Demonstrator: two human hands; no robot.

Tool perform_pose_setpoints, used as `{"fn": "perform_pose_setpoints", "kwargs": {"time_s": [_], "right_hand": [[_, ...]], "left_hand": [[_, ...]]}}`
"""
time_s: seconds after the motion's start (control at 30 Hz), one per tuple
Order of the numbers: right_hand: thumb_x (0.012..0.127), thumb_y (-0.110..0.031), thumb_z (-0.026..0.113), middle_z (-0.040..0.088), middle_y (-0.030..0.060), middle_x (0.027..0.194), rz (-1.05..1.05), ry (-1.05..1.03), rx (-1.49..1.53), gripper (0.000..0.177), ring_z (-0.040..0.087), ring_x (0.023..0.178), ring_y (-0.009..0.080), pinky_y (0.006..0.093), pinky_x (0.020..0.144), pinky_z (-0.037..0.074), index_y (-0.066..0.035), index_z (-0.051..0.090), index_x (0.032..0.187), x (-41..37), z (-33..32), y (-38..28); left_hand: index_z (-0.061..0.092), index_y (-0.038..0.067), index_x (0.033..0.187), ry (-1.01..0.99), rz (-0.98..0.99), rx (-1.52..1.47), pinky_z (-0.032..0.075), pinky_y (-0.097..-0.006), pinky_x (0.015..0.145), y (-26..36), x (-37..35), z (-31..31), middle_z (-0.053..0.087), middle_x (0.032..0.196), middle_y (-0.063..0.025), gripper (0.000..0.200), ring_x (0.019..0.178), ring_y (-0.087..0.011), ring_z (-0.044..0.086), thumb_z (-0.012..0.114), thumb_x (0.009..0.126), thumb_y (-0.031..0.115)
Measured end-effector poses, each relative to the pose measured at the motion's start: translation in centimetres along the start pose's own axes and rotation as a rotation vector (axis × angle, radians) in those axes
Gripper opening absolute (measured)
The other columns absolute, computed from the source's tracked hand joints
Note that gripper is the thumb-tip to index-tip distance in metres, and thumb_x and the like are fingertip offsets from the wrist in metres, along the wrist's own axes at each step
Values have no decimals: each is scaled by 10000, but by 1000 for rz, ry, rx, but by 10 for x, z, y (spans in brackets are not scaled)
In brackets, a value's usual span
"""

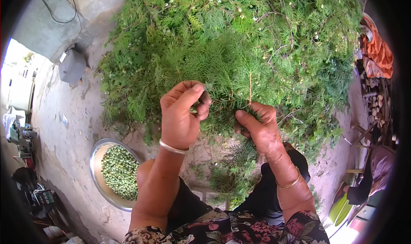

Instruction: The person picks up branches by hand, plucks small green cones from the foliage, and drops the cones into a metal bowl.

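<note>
1. The green sprig (250, 91) is at the near edge of the leafy pile (171, 60).
2. The right hand (262, 126) pinches its thin brown stem.
3. The left hand (180, 113) is curled in a narrow bend just beside it; I can't tell if it holds anything.
4. The sprig looks light and bendy, with soft leaves that may snap off. The stem seems the best place to hold.

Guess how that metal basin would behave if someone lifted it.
The basin looks rigid, its shiny rim perhaps slippery. The many green pieces inside likely add weight and, being small and roundish, might roll out if tipped.
</note>
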State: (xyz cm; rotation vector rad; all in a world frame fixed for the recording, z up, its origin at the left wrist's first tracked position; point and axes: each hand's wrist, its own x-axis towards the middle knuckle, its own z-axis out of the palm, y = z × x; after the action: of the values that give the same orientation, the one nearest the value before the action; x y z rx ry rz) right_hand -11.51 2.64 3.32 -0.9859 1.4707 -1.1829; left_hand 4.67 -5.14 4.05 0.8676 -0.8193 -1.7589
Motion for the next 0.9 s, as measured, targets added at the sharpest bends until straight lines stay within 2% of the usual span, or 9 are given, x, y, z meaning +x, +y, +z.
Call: {"fn": "perform_pose_setpoints", "kwargs": {"time_s": [0.03, 0.1, 0.2, 0.23, 0.3, 0.33, 0.47, 0.57, 0.9], "right_hand": [[837, -62, 618, 569, 32, 581, 43, 2, 16, 151, 517, 558, 72, 258, 507, 413, 20, 570, 720, 0, -1, -3], [835, -60, 621, 562, 31, 572, 88, 6, 32, 160, 516, 550, 73, 260, 497, 409, 18, 563, 708, 0, -2, -3], [826, -51, 622, 557, 26, 564, -19, 8, -56, 137, 512, 533, 76, 264, 476, 400, 19, 570, 720, 0, -2, 3], [819, -45, 626, 551, 35, 559, -111, 0, -125, 121, 499, 524, 77, 267, 471, 395, 20, 572, 731, -1, 0, 4], [811, -39, 629, 545, 44, 553, -203, -9, -194, 107, 486, 515, 77, 269, 467, 390, 21, 574, 743, -2, 2, 7], [802, -31, 633, 540, 60, 553, -240, -24, -243, 92, 472, 512, 81, 273, 468, 387, 22, 575, 755, -2, 2, 11], [785, -6, 628, 494, 78, 543, -266, -64, -331, 71, 428, 516, 87, 292, 467, 372, 26, 564, 785, -3, 3, 12], [794, -7, 610, 480, 75, 545, -250, -80, -303, 63, 429, 535, 81, 293, 474, 376, 28, 558, 784, -3, 2, 14], [812, -28, 605, 478, 59, 546, -208, -9, -321, 134, 429, 551, 70, 295, 482, 374, 29, 530, 716, -1, 2, 18]], "left_hand": [[568, -14, 877, -47, -57, -210, 358, -216, 451, 3, 1, -1, 563, 693, -101, 84, 499, -89, 436, 552, 859, 67], [563, -27, 873, -93, -47, -247, 363, -211, 457, 2, -2, -1, 581, 737, -134, 61, 510, -95, 456, 544, 832, 14], [610, -43, 844, -179, 91, 311, 407, -198, 514, -4, -8, 0, 623, 759, -96, 62, 575, -70, 504, 616, 792, -10], [610, -43, 844, -177, 90, 310, 407, -198, 514, -8, -9, 3, 623, 759, -96, 62, 575, -70, 504, 616, 792, -10], [640, -48, 891, -192, 425, 640, 451, -195, 589, -19, -9, 11, 636, 770, -43, 109, 661, -55, 548, 642, 785, -21], [641, -48, 947, -193, 379, 647, 471, -198, 660, -25, -8, 8, 643, 803, -22, 164, 743, -55, 573, 647, 783, -42], [638, -55, 938, -161, 355, 754, 478, -207, 668, -29, -5, 3, 640, 801, -28, 158, 748, -61, 576, 648, 780, -43], [626, -63, 942, -267, 255, 749, 480, -220, 667, -24, -7, 3, 637, 797, -28, 176, 743, -69, 580, 658, 772, -32], [560, -24, 853, -74, 621, 976, 470, -246, 577, -38, -6, 4, 610, 699, -73, 161, 618, -102, 575, 677, 747, 5]]}}
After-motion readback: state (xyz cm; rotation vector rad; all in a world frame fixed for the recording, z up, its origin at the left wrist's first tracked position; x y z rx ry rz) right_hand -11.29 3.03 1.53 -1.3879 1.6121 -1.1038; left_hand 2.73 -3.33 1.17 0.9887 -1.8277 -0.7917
